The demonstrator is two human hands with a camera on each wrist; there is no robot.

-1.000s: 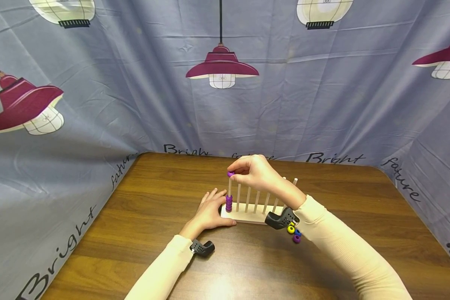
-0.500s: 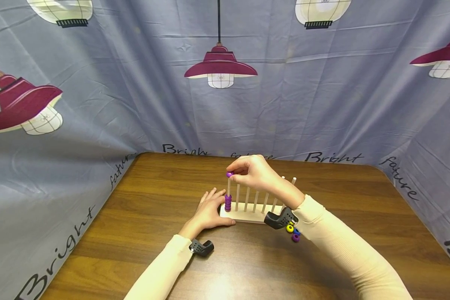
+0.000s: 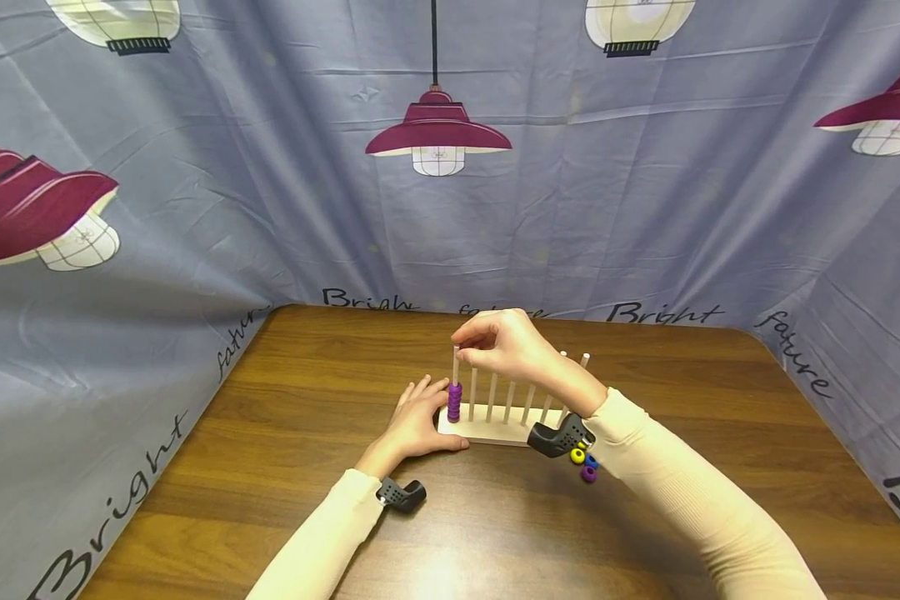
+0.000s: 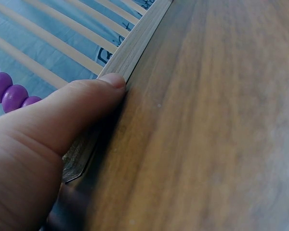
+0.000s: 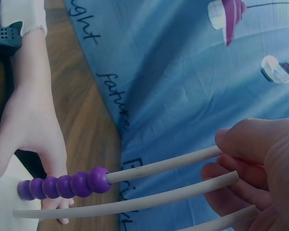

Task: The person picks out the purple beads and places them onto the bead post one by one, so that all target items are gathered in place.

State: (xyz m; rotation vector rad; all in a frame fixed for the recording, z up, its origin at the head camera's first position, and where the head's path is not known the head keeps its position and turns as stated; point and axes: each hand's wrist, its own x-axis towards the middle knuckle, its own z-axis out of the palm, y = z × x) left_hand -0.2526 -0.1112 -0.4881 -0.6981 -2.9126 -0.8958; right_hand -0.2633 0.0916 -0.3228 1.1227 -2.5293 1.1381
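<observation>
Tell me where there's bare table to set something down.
The table is bare left of the left hand, midway between the left sleeve and right sleeve, and right of the latter. Crowded: the pegged rack, with the right hand at a peg, and the spot by the right sleeve where loose beads cluster.

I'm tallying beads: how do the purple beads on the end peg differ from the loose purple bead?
The stacked purple beads number six; the loose purple bead is single. The stacked purple beads are threaded on an upright peg; the loose purple bead lies on the table beside a blue bead. Both are purple and rounded.
</observation>
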